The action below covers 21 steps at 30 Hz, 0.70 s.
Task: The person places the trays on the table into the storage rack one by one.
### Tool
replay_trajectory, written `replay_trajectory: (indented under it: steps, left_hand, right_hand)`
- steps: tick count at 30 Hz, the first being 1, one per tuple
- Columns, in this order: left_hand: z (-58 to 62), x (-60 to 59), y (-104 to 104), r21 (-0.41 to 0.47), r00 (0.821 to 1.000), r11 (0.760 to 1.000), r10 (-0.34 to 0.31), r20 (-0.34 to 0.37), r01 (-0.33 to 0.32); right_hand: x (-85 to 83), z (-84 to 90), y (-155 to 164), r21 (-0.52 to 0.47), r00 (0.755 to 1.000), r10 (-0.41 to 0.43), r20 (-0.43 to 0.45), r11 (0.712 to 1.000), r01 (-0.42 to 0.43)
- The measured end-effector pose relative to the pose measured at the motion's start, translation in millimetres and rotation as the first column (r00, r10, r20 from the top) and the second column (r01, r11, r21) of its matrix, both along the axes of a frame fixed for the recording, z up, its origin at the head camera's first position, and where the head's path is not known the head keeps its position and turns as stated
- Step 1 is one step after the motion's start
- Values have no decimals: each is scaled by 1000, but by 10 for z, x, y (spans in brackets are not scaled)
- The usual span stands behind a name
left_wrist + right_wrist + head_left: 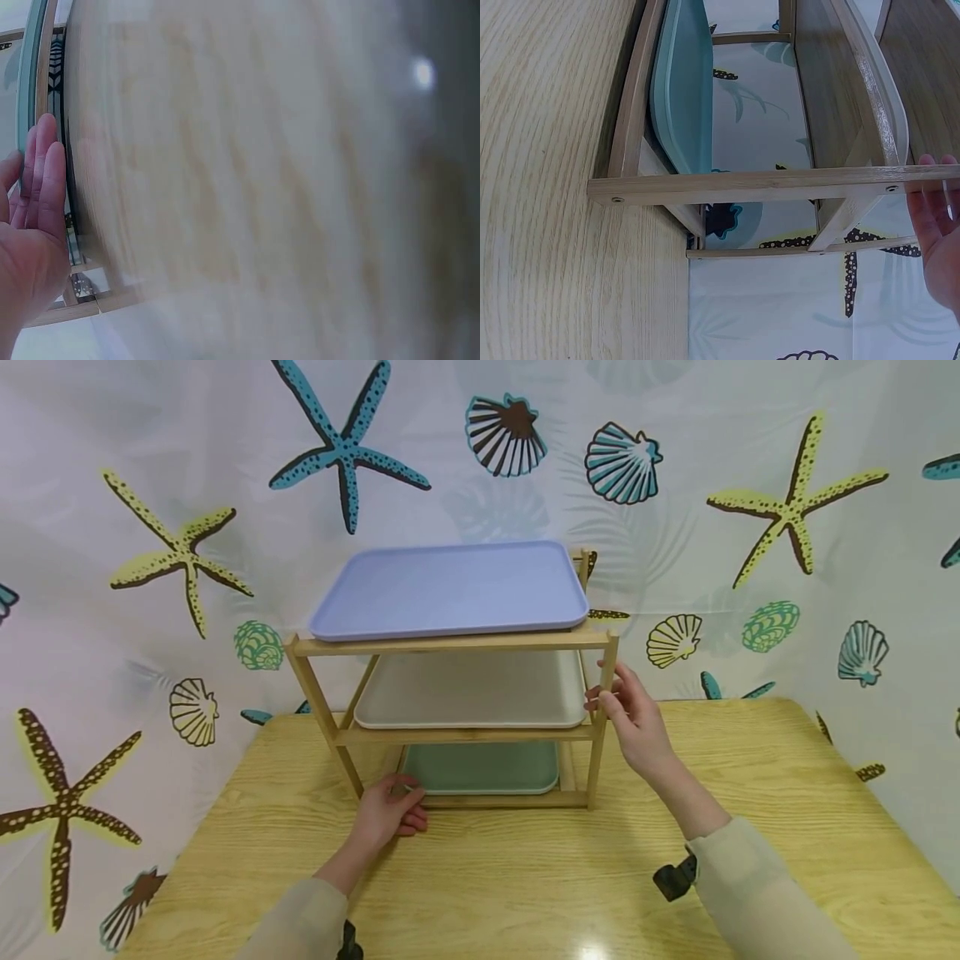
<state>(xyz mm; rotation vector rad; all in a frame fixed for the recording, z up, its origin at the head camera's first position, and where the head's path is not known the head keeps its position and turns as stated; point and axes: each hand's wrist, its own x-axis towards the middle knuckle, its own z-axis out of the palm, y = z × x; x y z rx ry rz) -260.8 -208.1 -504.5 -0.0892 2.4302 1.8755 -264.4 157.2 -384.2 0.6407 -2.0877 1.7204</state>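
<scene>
A three-tier wooden rack stands upright on the table, bearing a lavender-blue tray on top, an off-white tray in the middle and a green tray at the bottom. At the lower left front corner, my left hand holds the green tray's edge, thumb over its top side and fingers along the front by the bottom rail. My right hand grips the rack's right front post near the middle tier, thumb in front and fingers behind. In the right wrist view, only part of that hand shows.
The wood-grain table extends to both sides and in front of the rack. Behind it hangs a white cloth printed with starfish and shells. Dark straps with a small black device show at the sleeve cuffs.
</scene>
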Motion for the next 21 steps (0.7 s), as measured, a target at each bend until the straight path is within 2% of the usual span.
replay_trajectory:
  steps: [6,10,13,17,21]
  left_hand:
    - [46,12,-2,29,1000,1000,-3,-9,4]
    - [81,57,-6,70,999,997,-24,-47,28]
    - [120,142,-16,82,996,995,-48,-69,53]
    - [223,313,-59,79,997,995,-53,-64,58]
    - [352,475,-153,55,996,997,-46,-70,50]
  right_hand:
    - [-25,13,12,0,1000,13,-5,1000,-13]
    - [-6,20,70,16,999,31,20,999,-31]
    - [63,-32,137,34,997,37,66,999,-39]
    - [223,-130,249,41,994,15,111,999,-20]
    - [405,-190,395,43,995,3,98,999,-8]
